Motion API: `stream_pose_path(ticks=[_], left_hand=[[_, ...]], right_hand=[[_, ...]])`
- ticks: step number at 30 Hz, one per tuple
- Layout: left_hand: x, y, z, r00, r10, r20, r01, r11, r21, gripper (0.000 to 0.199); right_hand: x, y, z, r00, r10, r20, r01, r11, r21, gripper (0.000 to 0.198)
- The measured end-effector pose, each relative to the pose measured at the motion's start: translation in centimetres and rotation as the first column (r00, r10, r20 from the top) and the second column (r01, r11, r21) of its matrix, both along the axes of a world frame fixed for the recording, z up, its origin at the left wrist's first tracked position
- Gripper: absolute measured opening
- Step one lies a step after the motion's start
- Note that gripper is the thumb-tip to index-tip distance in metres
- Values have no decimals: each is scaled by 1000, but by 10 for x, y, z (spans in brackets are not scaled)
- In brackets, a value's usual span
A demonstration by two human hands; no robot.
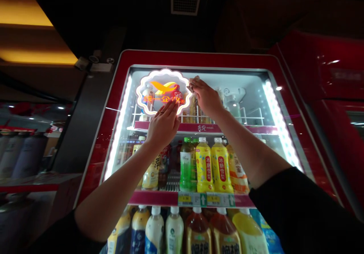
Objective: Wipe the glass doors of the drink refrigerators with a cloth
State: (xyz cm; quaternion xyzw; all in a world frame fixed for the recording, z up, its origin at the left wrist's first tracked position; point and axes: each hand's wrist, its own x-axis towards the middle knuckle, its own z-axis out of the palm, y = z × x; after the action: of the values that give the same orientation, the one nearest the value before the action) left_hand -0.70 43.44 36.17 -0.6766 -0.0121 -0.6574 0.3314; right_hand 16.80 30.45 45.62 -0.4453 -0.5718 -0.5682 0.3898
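Head view: the right hand (207, 96) is closed on what looks like a cloth (191, 82) at the upper glass door (250, 80), beside the glowing sign (164, 88); the left hand (164, 123), fingers nearly straight, overlaps the sign's lower edge. Light, even pressure with the cloth spread flat should suit glass.

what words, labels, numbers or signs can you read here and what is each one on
"统一企业®": lit sign, last character partly behind the left hand
"冰糖雪梨": yellow bottles
"焕神": brown bottles, cut off at picture bottom
"统": upper shelf strip, what follows is unclear
White up arrows: green tags
Too small or blurred: yellow price tags, other bottle labels
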Motion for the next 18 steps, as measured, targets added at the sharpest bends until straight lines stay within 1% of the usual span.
stream_pose_path(ticks=[2,3,5,7,9,11,12,14,16,18], left_hand=[[-1,-1,0,1000,9,-6,-9,1000,-5,59],[-2,-1,0,1000,16,-6,-16,1000,-9,59],[-2,-4,-1,1000,26,-2,-26,999,-23,58],[0,-9,-1,1000,22,15,-21,998,-54,57],[4,-18,-1,999,-1,43,5,995,-95,54],[11,-29,0,998,-26,53,32,992,-120,53],[15,-35,0,999,-31,45,36,991,-126,52],[23,-46,0,1000,-20,11,21,991,-134,52],[31,-54,0,999,10,-31,-15,989,-146,54],[37,-57,-2,997,38,-64,-48,986,-157,55]], right_hand=[[-10,6,5,1000,15,3,-15,1000,8,60],[-14,9,3,1000,20,21,-20,1000,-4,62],[-19,11,-8,997,19,72,-15,999,-50,65],[-17,8,-24,993,8,121,4,995,-100,67],[-9,1,-38,989,-2,146,21,991,-130,67],[4,-8,-44,987,-11,161,35,988,-150,67],[10,-13,-44,987,-14,162,40,987,-155,68],[21,-19,-34,990,-25,140,46,988,-149,69],[28,-21,-17,996,-33,82,43,993,-112,71],[27,-18,-1,999,-31,37,33,997,-71,69]])
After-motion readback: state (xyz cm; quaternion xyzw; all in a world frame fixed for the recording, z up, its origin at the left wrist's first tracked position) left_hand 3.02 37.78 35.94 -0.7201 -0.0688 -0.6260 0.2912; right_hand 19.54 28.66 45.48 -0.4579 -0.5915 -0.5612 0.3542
